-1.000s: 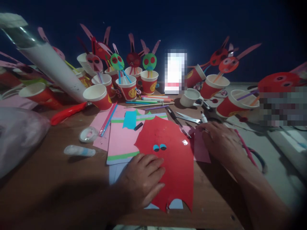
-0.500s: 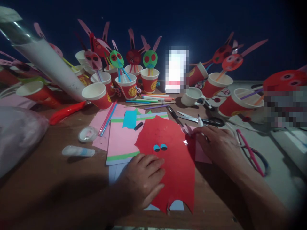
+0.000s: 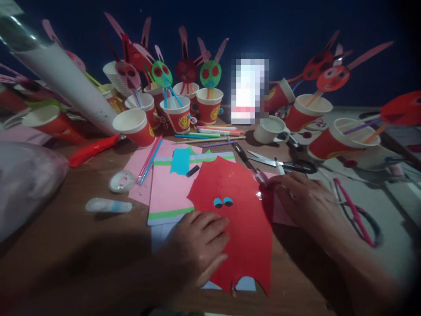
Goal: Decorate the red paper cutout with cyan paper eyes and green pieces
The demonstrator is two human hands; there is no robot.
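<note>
A red paper cutout (image 3: 246,237) with scalloped edges lies in front of me, bearing two small blue-and-black eyes (image 3: 222,202). My left hand (image 3: 200,245) rests flat on its left side, fingers stretched out. At its upper right edge, my right hand (image 3: 296,193) has its fingers bent together around a slim white marker (image 3: 279,166), whose dark tip points away from me; part of it is hidden by the fingers. The fingertips are by the red paper's edge. Beneath the cutout are pink sheets (image 3: 167,188) with green strips. A black cap (image 3: 193,170) and a blue paper piece (image 3: 180,161) lie on them.
Scissors (image 3: 296,165), a black pen (image 3: 241,151) and a white mug (image 3: 269,130) stand or lie beyond my right hand. Tape (image 3: 121,181) and a glue tube (image 3: 108,205) are at left. Red cups (image 3: 210,107) with paper-faced straws line the back.
The whole scene has shifted slightly in view, mostly rightward at the right side. Both hands keep nearly the same places relative to the red paper.
</note>
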